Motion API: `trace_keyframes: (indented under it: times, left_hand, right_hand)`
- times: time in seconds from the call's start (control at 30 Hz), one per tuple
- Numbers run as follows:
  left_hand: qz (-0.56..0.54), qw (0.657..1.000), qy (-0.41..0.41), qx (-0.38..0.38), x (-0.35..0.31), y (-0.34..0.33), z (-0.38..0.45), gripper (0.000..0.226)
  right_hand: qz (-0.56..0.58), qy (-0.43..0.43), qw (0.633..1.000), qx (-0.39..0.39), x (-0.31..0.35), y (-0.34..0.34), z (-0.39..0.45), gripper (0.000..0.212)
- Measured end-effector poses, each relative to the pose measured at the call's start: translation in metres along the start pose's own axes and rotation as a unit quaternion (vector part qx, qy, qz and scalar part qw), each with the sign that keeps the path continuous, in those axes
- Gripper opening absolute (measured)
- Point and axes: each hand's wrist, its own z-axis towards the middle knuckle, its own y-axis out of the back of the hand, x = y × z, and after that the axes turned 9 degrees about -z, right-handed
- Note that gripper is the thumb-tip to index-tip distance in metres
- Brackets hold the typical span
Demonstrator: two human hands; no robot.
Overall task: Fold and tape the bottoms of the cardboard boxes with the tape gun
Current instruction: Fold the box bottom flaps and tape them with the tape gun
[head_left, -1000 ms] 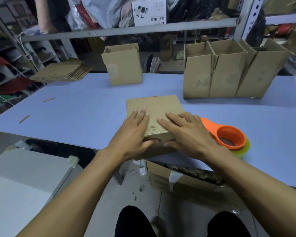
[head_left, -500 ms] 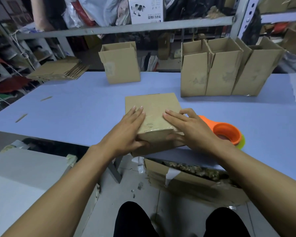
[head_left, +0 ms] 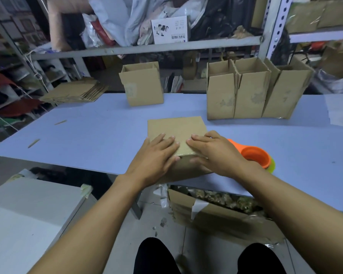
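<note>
The cardboard box (head_left: 176, 131) lies bottom-up at the near edge of the blue worktop (head_left: 91, 135), just left of the orange tape gun (head_left: 251, 155). The left hand (head_left: 156, 155) and the right hand (head_left: 216, 153) both rest on the box's near top edge, fingers straight and flat on the folded flaps, thumbs against the near face; neither grip clenches anything. The box looks light, hollow and fairly stiff, though its flaps would likely spring up if released. Holding it by opposite side walls, or pressing beside the seam, seems safest. Behind the box stand four open boxes (head_left: 251, 91), and flat blanks (head_left: 75, 92) lie far left.
</note>
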Motion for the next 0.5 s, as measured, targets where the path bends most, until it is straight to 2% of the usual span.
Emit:
trace_keyframes:
  times: [0.07,0.23,0.4,0.5]
  left_hand:
    - [-0.030,1.000,0.000,0.008,-0.004,0.000,-0.002,0.049]
    - [-0.027,1.000,0.003,-0.010,-0.006,-0.006,-0.004,0.048]
    - [-0.063,0.998,-0.004,-0.018,0.000,-0.007,-0.008,0.049]
    - [-0.061,0.998,-0.010,-0.023,0.001,-0.008,-0.007,0.048]
  right_hand:
    - [0.017,0.003,1.000,-0.018,0.000,-0.004,-0.004,0.050]
    - [0.052,-0.003,0.996,-0.066,0.002,-0.017,-0.008,0.037]
    - [0.066,0.007,0.990,-0.123,0.000,-0.018,-0.015,0.031]
    - [0.057,0.017,0.990,-0.131,0.006,-0.015,-0.014,0.029]
